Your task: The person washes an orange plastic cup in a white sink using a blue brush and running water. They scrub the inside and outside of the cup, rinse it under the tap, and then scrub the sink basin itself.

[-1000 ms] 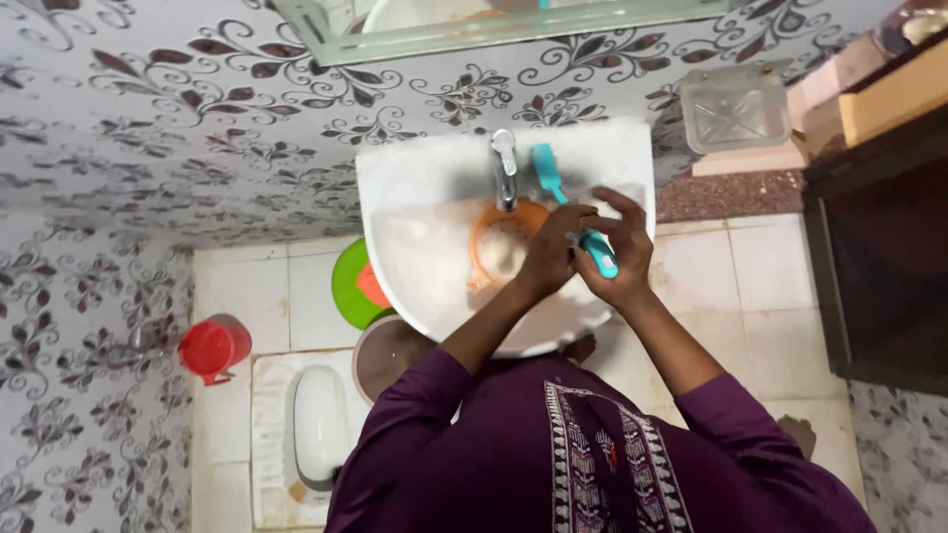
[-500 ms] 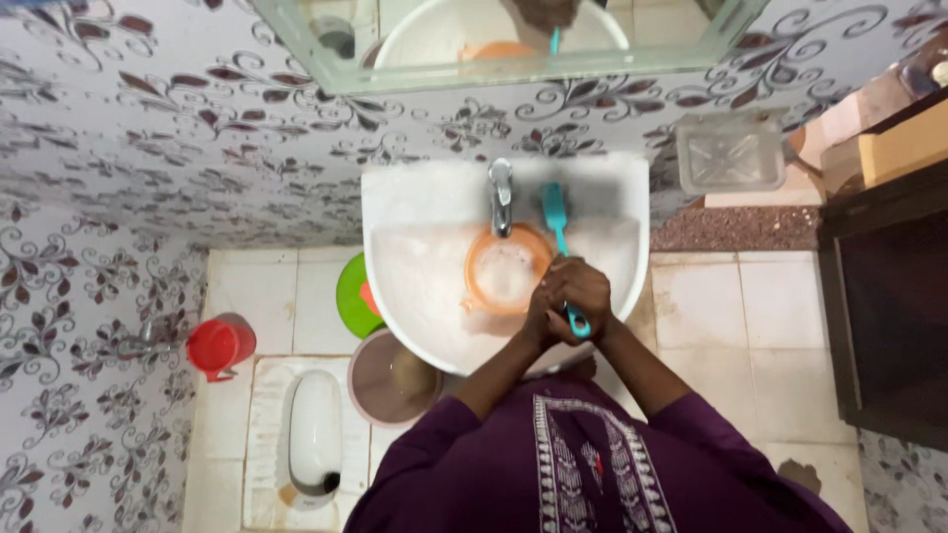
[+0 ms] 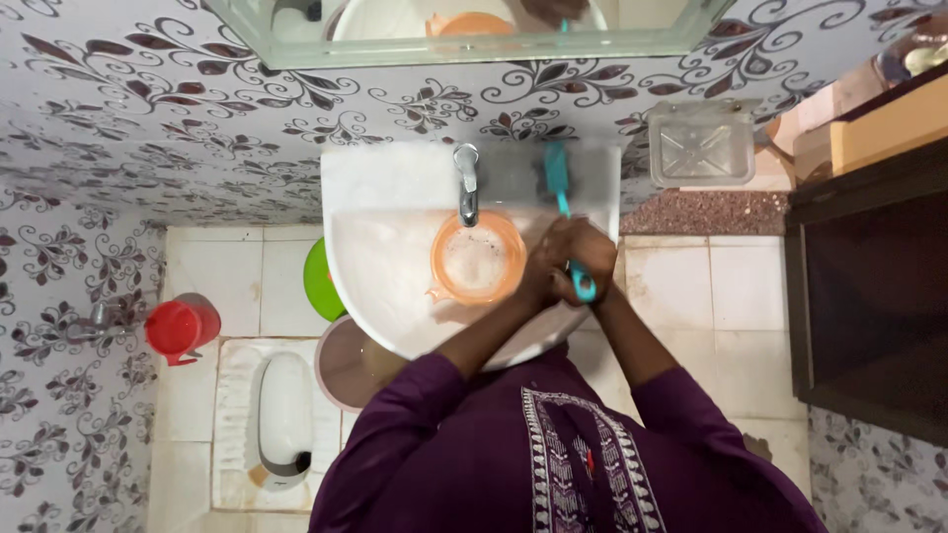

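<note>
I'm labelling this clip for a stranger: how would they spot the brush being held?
Find the white sink under the mirror. Right of its tap, both hands clasp a long brush reaching to the back rim. It is the only teal thing; the bowl beside it is orange.

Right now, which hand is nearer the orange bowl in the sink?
Left. The left hand sits just beside the orange bowl, clasped with the right hand, which is on the far side, around the brush handle.

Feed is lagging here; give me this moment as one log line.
hands: left and right both grip teal brush | brush head: on sink ledge | under tap: orange bowl
</note>
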